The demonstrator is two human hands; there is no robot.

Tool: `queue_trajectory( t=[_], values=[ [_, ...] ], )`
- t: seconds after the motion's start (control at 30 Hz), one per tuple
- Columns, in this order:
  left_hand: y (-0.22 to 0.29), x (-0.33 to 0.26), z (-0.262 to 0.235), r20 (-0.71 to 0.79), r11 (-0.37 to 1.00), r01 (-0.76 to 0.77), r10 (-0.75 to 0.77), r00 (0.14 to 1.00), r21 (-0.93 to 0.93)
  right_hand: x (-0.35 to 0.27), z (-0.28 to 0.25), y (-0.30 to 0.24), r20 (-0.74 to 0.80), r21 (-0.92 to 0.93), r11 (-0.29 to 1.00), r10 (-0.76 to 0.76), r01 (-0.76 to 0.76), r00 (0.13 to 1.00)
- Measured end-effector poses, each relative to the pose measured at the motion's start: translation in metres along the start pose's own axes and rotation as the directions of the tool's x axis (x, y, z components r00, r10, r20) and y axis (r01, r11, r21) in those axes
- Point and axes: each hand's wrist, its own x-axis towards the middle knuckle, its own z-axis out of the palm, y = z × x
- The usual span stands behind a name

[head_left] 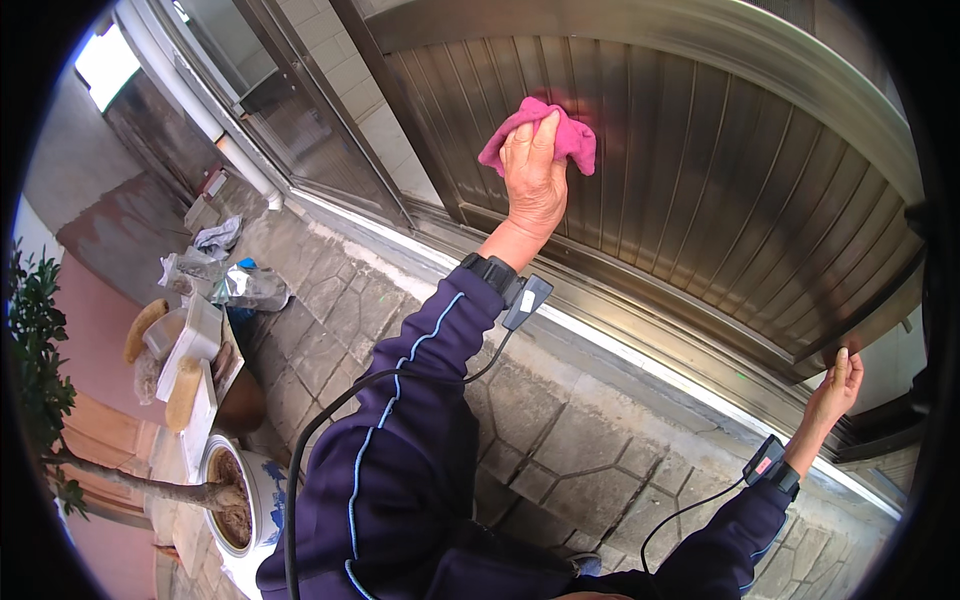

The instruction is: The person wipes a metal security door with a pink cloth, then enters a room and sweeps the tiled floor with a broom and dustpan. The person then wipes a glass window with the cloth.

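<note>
Sleeve (pixel 420 450) cable (pixel 420 374), slack, could snag; left hand (pixel 535 165) at twelve, fingers gripping cloth (pixel 575 140); right hand (pixel 834 390) at four, fingers bent, grip unclear.

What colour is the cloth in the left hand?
The cloth is bright pink; the head view shows it best.

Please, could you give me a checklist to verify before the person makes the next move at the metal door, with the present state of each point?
1. Left hand holds the pink cloth: ok.
2. Cloth is at the ribbed panel of the metal door: ok.
3. Right hand is by the door's lower edge: ok; firm grip there: cannot tell.
4. Black cable clear of the left sleeve: not ok, it crosses it.
5. Cloth is damp: cannot tell.
</note>
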Motion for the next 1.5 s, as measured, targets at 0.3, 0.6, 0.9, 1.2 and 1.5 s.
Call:
queue_trajectory(
  t=[0.3,0.6,0.9,1.2,1.5],
  values=[
    [0.014,-0.080,-0.014,0.174,0.994,0.109,-0.102,0.979,-0.029,0.000,-0.001,0.001,0.015,0.017,1.000,-0.015,0.015,1.000],
    [-0.002,-0.035,-0.009,0.154,1.000,0.003,-0.002,0.988,-0.007,-0.001,0.004,0.000,-0.016,0.028,0.999,-0.023,0.023,1.000],
    [-0.006,-0.046,-0.021,0.252,0.991,-0.131,0.133,0.959,-0.023,0.004,-0.005,0.005,0.006,0.019,1.000,-0.007,0.007,1.000],
    [0.002,-0.054,-0.030,0.281,0.990,-0.137,0.138,0.950,-0.022,-0.001,0.005,-0.001,-0.015,0.018,1.000,-0.021,0.021,1.000],
    [-0.005,-0.048,-0.023,0.287,0.996,-0.085,0.080,0.955,0.006,-0.001,0.003,0.001,-0.024,0.007,1.000,-0.015,0.015,1.000]
  ],
)
